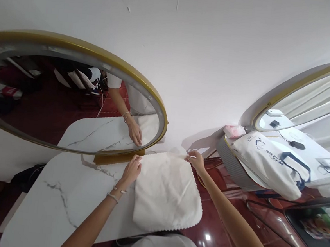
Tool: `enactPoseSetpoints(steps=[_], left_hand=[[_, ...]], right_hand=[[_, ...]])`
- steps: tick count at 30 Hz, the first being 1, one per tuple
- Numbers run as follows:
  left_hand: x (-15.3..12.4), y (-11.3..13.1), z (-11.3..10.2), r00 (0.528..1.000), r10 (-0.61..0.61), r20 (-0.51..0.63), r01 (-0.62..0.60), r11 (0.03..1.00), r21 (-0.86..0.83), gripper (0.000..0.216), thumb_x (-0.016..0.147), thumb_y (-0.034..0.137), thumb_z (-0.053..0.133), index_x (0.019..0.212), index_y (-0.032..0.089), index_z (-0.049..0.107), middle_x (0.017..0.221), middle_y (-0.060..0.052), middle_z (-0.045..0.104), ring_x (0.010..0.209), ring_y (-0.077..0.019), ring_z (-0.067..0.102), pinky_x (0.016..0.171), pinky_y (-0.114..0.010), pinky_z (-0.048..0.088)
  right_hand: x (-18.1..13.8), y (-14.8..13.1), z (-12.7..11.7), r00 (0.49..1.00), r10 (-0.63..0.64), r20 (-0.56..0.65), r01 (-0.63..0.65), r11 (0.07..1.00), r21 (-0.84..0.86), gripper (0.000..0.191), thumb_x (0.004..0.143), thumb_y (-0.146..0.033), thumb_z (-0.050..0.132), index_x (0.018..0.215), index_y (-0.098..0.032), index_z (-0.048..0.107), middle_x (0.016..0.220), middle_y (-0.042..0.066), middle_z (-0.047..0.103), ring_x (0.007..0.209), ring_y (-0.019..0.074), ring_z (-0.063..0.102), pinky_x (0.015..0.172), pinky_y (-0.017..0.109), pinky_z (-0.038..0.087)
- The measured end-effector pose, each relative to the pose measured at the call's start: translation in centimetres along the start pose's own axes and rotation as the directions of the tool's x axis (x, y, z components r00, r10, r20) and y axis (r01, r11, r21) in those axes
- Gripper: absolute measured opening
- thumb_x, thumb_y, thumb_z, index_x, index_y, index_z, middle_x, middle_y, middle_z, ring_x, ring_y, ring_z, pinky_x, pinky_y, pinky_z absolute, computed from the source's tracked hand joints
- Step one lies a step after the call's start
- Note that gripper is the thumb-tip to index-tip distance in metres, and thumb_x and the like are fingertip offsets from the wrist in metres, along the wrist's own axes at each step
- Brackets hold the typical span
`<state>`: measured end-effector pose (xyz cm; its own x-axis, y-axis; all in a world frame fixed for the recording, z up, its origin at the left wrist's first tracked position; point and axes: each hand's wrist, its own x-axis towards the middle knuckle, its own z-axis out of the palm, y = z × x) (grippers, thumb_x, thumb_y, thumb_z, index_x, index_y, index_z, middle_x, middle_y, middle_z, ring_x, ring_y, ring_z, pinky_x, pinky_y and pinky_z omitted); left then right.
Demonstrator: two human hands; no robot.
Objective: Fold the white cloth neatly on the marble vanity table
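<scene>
A white cloth (165, 190) with a scalloped edge lies spread on the right part of a white marble-patterned table (65, 199) and hangs over its near edge. My left hand (132, 169) pinches the cloth's far left corner, close to the base of a mirror. My right hand (195, 160) pinches the far right corner, near the wall. Bracelets sit on my left wrist.
A large oval gold-framed mirror (67, 97) stands on the table's far side against the white wall. A second gold-framed mirror (309, 95) and a white bag with dark print (270, 162) are on a neighbouring table to the right. Glossy red floor (218, 231) lies between.
</scene>
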<state>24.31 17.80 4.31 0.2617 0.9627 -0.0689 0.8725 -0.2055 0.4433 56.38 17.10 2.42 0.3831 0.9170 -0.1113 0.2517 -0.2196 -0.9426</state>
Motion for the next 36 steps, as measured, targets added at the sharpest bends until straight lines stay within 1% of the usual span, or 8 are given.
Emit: enactPoseSetpoints(steps=[7,12,18,21,25,29,32,36], left_hand=[[-3.3,-0.9,6.0,0.983,0.047,-0.178,-0.043,0.999,0.029,0.046,0.091,0.021,0.034,0.136,0.016,0.045,0.155,-0.014,0.025,0.139,-0.0266,0.035,0.102,-0.040,0.046],[-3.1,-0.4,8.9,0.963,0.145,-0.226,-0.104,0.978,0.181,0.047,0.094,0.024,0.032,0.137,0.011,0.045,0.151,-0.017,0.035,0.141,-0.0273,0.030,0.113,-0.042,0.034],[0.0,1.4,9.1,0.955,0.083,-0.285,-0.006,0.965,0.261,0.053,0.092,0.038,0.044,0.141,0.020,0.042,0.156,-0.016,0.022,0.144,-0.0357,0.018,0.113,-0.051,0.028],[2.5,1.7,8.5,0.962,0.026,-0.273,0.058,0.954,0.293,0.058,0.090,0.045,0.048,0.140,0.018,0.045,0.150,-0.021,0.034,0.139,-0.0396,0.029,0.110,-0.055,0.028],[7.2,1.2,7.5,0.974,-0.024,-0.224,0.089,0.955,0.284,0.058,0.090,0.049,0.046,0.134,0.011,0.051,0.131,-0.023,0.055,0.125,-0.0396,0.048,0.103,-0.056,0.035],[9.6,1.2,7.4,0.968,0.093,-0.232,-0.034,0.968,0.247,0.047,0.096,0.035,0.034,0.133,0.012,0.052,0.130,-0.018,0.058,0.125,-0.0328,0.050,0.105,-0.050,0.036],[7.5,2.2,8.4,0.962,0.185,-0.199,-0.135,0.961,0.243,0.044,0.096,0.030,0.034,0.136,0.024,0.050,0.140,-0.010,0.052,0.130,-0.0265,0.046,0.109,-0.045,0.034],[1.8,3.9,10.1,0.938,0.227,-0.263,-0.159,0.954,0.256,0.051,0.093,0.035,0.043,0.143,0.023,0.040,0.154,-0.011,0.032,0.143,-0.0289,0.025,0.115,-0.050,0.025]], right_hand=[[-0.5,3.4,1.9,0.965,-0.251,0.076,0.262,0.931,-0.253,0.042,0.080,-0.037,0.053,0.117,-0.018,0.053,0.121,0.015,0.058,0.103,0.0260,0.065,0.081,0.041,0.056],[-4.1,5.3,3.9,0.889,-0.378,0.259,0.457,0.771,-0.444,0.034,0.090,-0.033,0.045,0.118,-0.022,0.059,0.133,0.012,0.055,0.128,0.0259,0.046,0.108,0.047,0.036],[-4.2,6.1,7.4,0.879,-0.343,0.330,0.470,0.519,-0.714,0.053,0.095,-0.042,0.040,0.146,-0.028,0.036,0.154,0.013,0.026,0.144,0.0311,0.018,0.113,0.057,0.015],[-2.1,5.1,9.0,0.880,-0.322,0.350,0.457,0.366,-0.811,0.057,0.095,-0.052,0.036,0.148,-0.033,0.029,0.156,0.012,0.022,0.144,0.0328,0.014,0.109,0.062,0.013],[1.7,3.0,10.8,0.892,-0.274,0.360,0.442,0.364,-0.819,0.061,0.094,-0.060,0.031,0.149,-0.033,0.027,0.157,0.014,0.018,0.144,0.0351,0.011,0.106,0.068,0.010],[4.1,1.9,11.6,0.911,-0.207,0.356,0.411,0.398,-0.820,0.059,0.095,-0.059,0.030,0.148,-0.033,0.030,0.154,0.014,0.026,0.143,0.0361,0.016,0.106,0.069,0.008],[3.1,2.7,11.1,0.894,-0.243,0.377,0.446,0.386,-0.808,0.061,0.095,-0.058,0.030,0.149,-0.032,0.026,0.156,0.013,0.021,0.144,0.0358,0.012,0.106,0.068,0.006],[-1.5,4.7,9.5,0.853,-0.338,0.398,0.506,0.347,-0.790,0.062,0.095,-0.054,0.035,0.151,-0.035,0.016,0.159,0.011,0.008,0.145,0.0358,0.002,0.105,0.070,0.003]])
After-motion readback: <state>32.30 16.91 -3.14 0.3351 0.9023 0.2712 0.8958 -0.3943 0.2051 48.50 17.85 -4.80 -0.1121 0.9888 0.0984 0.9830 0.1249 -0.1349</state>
